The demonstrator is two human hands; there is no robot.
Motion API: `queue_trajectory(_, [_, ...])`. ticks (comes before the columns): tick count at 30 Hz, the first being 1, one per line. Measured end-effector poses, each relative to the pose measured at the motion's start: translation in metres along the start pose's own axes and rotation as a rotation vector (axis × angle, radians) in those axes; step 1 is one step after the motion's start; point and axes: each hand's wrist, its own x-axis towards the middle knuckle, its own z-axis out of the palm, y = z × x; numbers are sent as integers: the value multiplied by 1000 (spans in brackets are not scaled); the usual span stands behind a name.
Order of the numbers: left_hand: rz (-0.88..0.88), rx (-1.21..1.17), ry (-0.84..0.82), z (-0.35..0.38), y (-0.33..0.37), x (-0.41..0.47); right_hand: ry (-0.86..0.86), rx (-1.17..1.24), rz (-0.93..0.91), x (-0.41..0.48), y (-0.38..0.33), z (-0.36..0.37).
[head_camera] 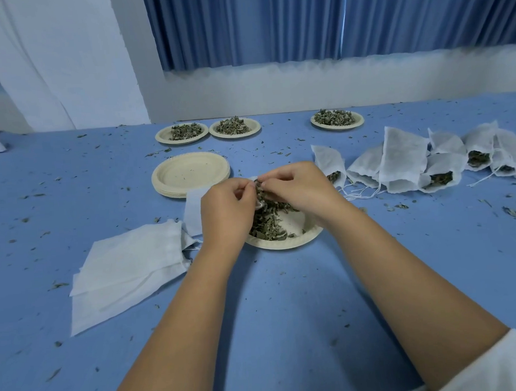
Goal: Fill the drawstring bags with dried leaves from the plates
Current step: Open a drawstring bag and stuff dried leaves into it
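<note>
1. Nearest, on the left of the table (285,297), lie the spare bags (127,269): flat, white, thin and gauzy, overlapping in a loose pile with their drawstring ends towards the plate.
2. The plate (294,241) sits just beyond, under both hands. Its leaves (267,224) are dark green, crumpled and flaky, heaped on the left side with bare plate showing on the right.
3. The left hand (226,214) has its fingers curled and pinches the mouth of the bag (194,211), which hangs to the left of the plate, its body resting on the table.
4. The right hand (297,184) pinches a tuft of leaves right at that mouth, fingertips close to the left hand's.
5. To do this step well, I judge: hold the mouth wide open and over the plate, so that spills land back on it. Push small pinches deep inside before letting go. The crumbs strewn over the table suggest these leaves shed easily.
6. Handle the fabric gently; it looks flimsy and could collapse shut.
7. Behind the hands stands a stack (188,174) of empty plates.
8. To the right lie the full bags (403,162), mouths open, leaves showing, strings trailing.
9. Farthest, three full plates wait: two side by side (181,133) (234,127), one apart (337,119).
</note>
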Motion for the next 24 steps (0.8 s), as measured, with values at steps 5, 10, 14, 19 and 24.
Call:
queue_trajectory(5, [-70,-115,22,-2,0,2,-34,48,-36,-1,1,1])
queue_trajectory(10, [-92,-186,-5,-2,3,2,38,68,-72,-1,6,4])
queue_trajectory(14, [-102,-179,-28,-1,3,2,15,-68,-121,-1,8,7])
queue_trajectory(19, [-161,-271,1,-5,1,4,-109,252,2,0,2,-1])
queue_trajectory(24, [-200,-374,-60,-5,8,2,11,261,87,3,6,-2])
